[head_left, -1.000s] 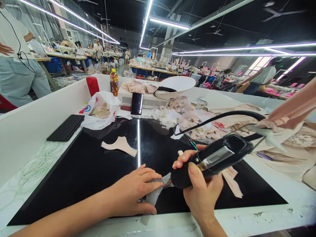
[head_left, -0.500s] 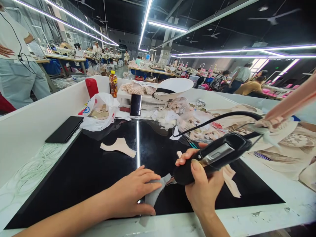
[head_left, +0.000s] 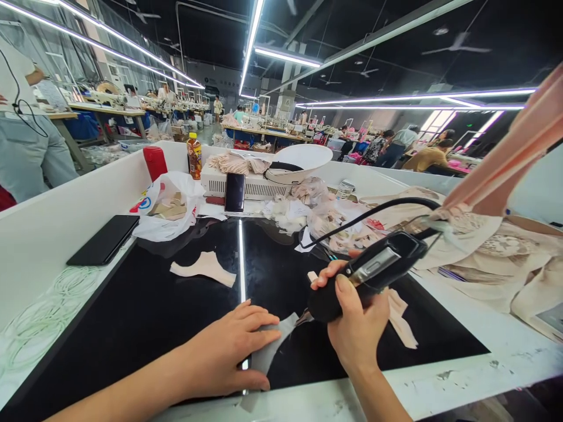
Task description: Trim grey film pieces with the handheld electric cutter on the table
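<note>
My left hand (head_left: 235, 351) lies flat with fingers spread, pressing a small grey fabric piece (head_left: 268, 353) onto the black board (head_left: 145, 310) near its front edge. My right hand (head_left: 360, 322) is wrapped round a black handheld electric tool (head_left: 373, 269) with a cord. The tool's metal tip points left and sits at the right edge of the grey piece. A beige fabric cutout (head_left: 204, 268) lies farther back on the board, left of the bright light reflection. Another beige strip (head_left: 401, 319) rests to the right of my right hand.
A phone (head_left: 234, 192) leans against a white vented box (head_left: 259, 186). A plastic bag (head_left: 169, 208), a bottle (head_left: 194, 157) and a black tablet-like object (head_left: 103, 240) are at the left. Beige fabric (head_left: 484, 252) is heaped at the right. A person (head_left: 26, 129) stands beyond the left wall.
The view has shifted a little, moving the scene slightly left. The tool tip stays at the grey piece's edge, and both hands keep nearly the same pose.
</note>
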`<state>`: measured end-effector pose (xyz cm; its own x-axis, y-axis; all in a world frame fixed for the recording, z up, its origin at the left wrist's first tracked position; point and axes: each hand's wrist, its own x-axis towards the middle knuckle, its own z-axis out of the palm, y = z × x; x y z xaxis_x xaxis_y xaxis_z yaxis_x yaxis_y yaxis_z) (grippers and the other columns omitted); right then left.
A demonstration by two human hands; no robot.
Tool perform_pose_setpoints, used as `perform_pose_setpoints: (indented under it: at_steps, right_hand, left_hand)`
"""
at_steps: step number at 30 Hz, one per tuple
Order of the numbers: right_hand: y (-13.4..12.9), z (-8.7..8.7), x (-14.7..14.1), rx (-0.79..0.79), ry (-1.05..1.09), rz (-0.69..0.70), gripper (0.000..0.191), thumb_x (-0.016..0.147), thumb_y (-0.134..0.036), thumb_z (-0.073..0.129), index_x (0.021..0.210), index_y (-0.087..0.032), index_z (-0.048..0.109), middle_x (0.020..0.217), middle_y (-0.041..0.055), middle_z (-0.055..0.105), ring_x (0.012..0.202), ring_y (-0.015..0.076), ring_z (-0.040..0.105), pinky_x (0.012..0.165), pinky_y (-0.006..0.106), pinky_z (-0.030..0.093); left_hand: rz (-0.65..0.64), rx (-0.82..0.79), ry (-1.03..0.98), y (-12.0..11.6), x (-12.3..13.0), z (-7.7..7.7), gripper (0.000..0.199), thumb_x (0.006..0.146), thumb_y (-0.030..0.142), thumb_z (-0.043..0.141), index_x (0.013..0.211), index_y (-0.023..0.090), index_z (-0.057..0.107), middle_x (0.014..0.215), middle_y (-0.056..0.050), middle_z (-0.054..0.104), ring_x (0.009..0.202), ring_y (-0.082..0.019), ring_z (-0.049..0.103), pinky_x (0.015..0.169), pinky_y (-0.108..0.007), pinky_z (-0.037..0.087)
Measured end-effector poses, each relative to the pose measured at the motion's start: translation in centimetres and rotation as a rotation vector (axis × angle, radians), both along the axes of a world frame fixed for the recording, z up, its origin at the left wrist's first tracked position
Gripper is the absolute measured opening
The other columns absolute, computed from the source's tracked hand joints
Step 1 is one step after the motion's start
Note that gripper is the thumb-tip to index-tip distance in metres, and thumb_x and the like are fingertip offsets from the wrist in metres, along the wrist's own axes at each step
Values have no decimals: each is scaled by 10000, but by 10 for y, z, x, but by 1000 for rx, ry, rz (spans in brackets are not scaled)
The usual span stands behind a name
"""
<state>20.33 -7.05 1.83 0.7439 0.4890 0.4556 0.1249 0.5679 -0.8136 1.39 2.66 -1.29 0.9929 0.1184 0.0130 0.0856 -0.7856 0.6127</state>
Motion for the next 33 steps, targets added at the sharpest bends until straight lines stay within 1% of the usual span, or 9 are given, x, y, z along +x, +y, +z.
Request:
perform_pose_setpoints:
  at_steps: [6,12,17,21,25,29,31,33]
  right_hand:
    - [-3,-5,-4,-34,-44,14,374,916,-299,746,1237,-275,556,883,-27,641,681,153,622,685,346,548]
    - [-3,-2,-2,-44,-61,-3,379,919,-313,744,1249,-276,559,881,-27,646,669,151,624,669,339,550]
    - [-2,-2,7,-28,-40,-58,410,895,-306,770,1257,-283,579,884,-31,645,663,148,609,672,344,546]
    - [-2,-3,7,-21,-34,-38,408,898,-301,768,1258,-290,577,884,-32,646,674,154,609,676,348,543]
    - [-1,-4,5,-12,-36,-20,430,901,-300,767,1282,-285,568,888,-31,644,671,150,608,675,343,550]
    - [0,-6,5,-26,-44,-25,393,921,-295,751,1270,-291,571,903,-29,642,694,147,619,689,338,552]
    - [0,-5,6,-30,-33,-23,386,918,-294,754,1259,-292,571,900,-29,640,702,151,622,692,338,550]
    - [0,-4,6,-31,-29,-27,390,902,-310,767,1237,-285,569,886,-29,637,685,153,616,682,340,546]
  left_hand:
    - [0,7,7,0,0,3,705,792,334,878,1427,258,579,1492,-123,538,1398,-348,475,1228,-640,247]
    - [-3,3,-29,2,-1,-2,706,787,343,883,1422,254,588,1492,-111,539,1390,-352,478,1235,-613,265]
    - [-9,-13,-40,5,-3,-4,702,790,360,881,1423,276,589,1487,-96,545,1384,-346,485,1235,-593,280]
    - [0,-31,-42,4,-3,-2,698,790,352,879,1423,298,589,1483,-84,549,1383,-346,488,1232,-589,290]
    - [-8,-9,-13,3,-3,-2,705,805,382,868,1437,287,572,1501,-89,530,1397,-342,468,1228,-579,304]
    - [-15,-6,-15,3,-3,-3,710,794,384,880,1428,276,581,1506,-95,527,1396,-345,468,1232,-572,304]
    - [4,-44,-39,3,-3,-4,699,795,379,881,1420,273,588,1484,-93,548,1381,-337,488,1236,-552,312]
    - [67,-105,-63,3,-4,-6,617,860,359,822,1422,277,583,1481,-81,549,1372,-309,505,1230,-508,343]
